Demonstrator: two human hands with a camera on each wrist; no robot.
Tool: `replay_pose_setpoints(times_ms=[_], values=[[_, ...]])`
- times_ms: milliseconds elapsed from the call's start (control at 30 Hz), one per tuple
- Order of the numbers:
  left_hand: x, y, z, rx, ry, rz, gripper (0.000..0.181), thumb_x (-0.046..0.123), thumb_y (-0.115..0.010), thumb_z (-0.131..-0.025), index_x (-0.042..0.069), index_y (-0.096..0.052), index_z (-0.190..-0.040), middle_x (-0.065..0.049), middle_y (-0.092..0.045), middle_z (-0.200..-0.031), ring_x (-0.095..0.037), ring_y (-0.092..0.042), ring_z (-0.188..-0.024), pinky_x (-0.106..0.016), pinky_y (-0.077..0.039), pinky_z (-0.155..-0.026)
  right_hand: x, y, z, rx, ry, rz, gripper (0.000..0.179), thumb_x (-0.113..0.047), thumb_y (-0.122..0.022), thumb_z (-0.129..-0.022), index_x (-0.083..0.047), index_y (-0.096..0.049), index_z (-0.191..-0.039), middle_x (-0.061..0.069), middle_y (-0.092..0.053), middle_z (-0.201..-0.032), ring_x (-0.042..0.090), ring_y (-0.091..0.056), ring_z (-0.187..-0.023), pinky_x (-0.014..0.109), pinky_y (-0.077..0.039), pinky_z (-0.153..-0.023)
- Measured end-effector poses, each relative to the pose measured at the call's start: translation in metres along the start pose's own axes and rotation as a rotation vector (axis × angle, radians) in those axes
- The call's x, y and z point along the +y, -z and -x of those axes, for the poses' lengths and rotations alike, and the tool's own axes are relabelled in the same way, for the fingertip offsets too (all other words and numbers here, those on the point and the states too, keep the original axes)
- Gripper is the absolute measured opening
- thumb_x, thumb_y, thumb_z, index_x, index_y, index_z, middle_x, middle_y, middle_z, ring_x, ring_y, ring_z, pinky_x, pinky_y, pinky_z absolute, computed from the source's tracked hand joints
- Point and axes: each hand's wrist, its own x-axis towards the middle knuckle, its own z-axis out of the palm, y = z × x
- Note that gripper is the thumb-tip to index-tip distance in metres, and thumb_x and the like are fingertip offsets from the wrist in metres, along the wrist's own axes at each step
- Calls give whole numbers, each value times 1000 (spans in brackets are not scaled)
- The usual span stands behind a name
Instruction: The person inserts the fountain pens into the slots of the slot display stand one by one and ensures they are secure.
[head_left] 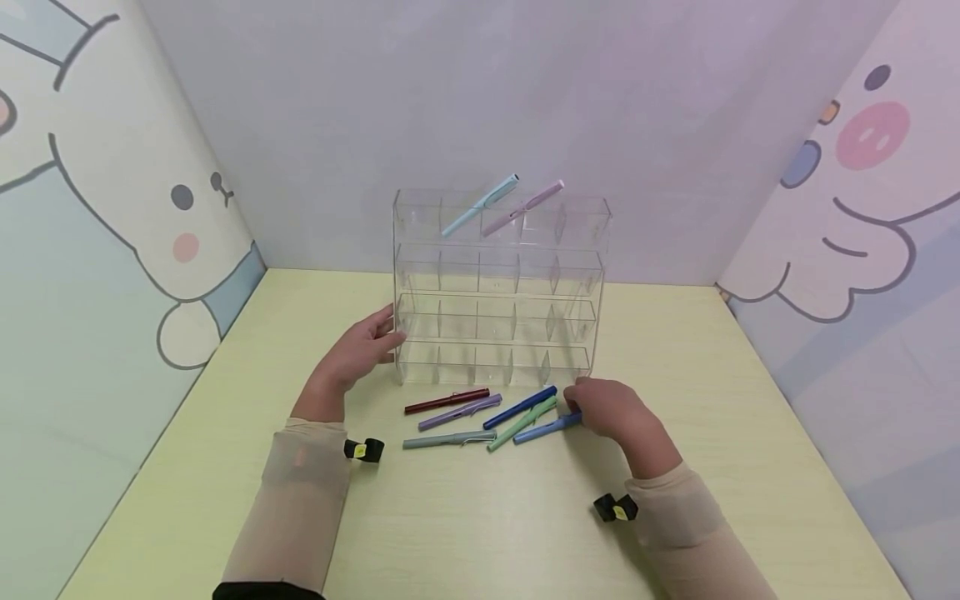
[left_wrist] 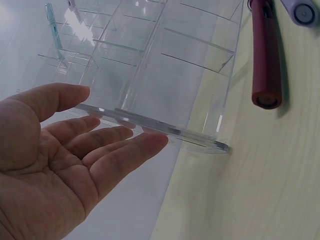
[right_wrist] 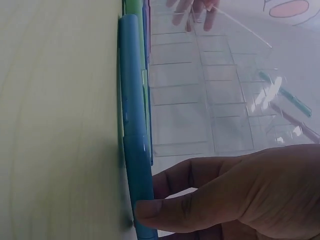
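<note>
Below the center of the frame, a person's right hand pinches one end of a blue pen, which points toward the lower left. The left hand, its fingers extended and thumb apart, touches the left side of a clear rack at center. Just left of the blue pen, green, navy, gray, purple and dark red pens lie on the table. Turquoise and pink pens lean in the rack's top row, upper center.
</note>
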Motion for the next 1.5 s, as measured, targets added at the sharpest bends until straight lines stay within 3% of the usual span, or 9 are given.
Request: replay_pose_setpoints(times_ms=[167,367,567,667,867,1133,1333,1500], values=[[0,0,1,-3,-6,-11,66,18,-50,-104,24,-15,-159,-6,-32,-160,-38,-46,-135,-53,-47,-102,6,5,4,10,32,-32,21,1,-67,-84,-18,-60,-81,-4,-55,-77,14,-45,-66,30,-42,-58],[-1,0,2,-5,-8,-7,68,21,-52,-103,23,-14,-159,-7,-31,-160,-38,-47,-135,-52,-47,-102,14,15,8,-29,31,-160,24,-4,-76,-81,-21,-58,-81,-8,-55,-75,13,-47,-68,28,-41,-60],[2,-1,2,6,3,1,66,22,-53,-103,29,-17,-158,-7,-32,-160,-37,-47,-135,-52,-47,-102,20,22,10,-74,30,-366,20,-8,-72,-87,-23,-59,-86,-8,-59,-79,12,-52,-71,29,-43,-63],[3,-1,2,10,14,0,66,25,-54,-102,31,-18,-158,-6,-32,-160,-36,-47,-135,-52,-48,-101,24,25,11,-83,61,-527,16,-6,-66,-92,-22,-60,-91,-3,-62,-80,16,-57,-73,33,-48,-63],[3,-2,2,8,18,-2,68,25,-55,-102,27,-16,-159,-7,-31,-160,-36,-46,-136,-51,-48,-101,31,31,13,-10,188,-794,8,-10,-61,-97,-18,-61,-100,3,-68,-85,23,-67,-78,43,-58,-72],[0,0,2,-3,1,-1,69,25,-54,-102,24,-15,-159,-8,-32,-160,-36,-45,-136,-52,-49,-100,33,33,15,55,332,-1088,12,-12,-61,-97,-8,-64,-108,15,-68,-98,30,-71,-91,38,-59,-82],[0,0,3,-2,1,1,69,26,-55,-102,26,-16,-159,-7,-32,-160,-36,-44,-137,-54,-47,-101,31,32,13,76,393,-1174,15,-9,-56,-100,-4,-61,-113,19,-67,-104,35,-71,-91,43,-60,-78],[0,0,3,-1,-3,-2,69,26,-54,-102,25,-16,-159,-8,-32,-160,-36,-44,-137,-54,-47,-102,31,33,13,148,446,-1237,18,-3,-51,-101,0,-55,-118,23,-66,-103,35,-71,-89,48,-60,-74]])
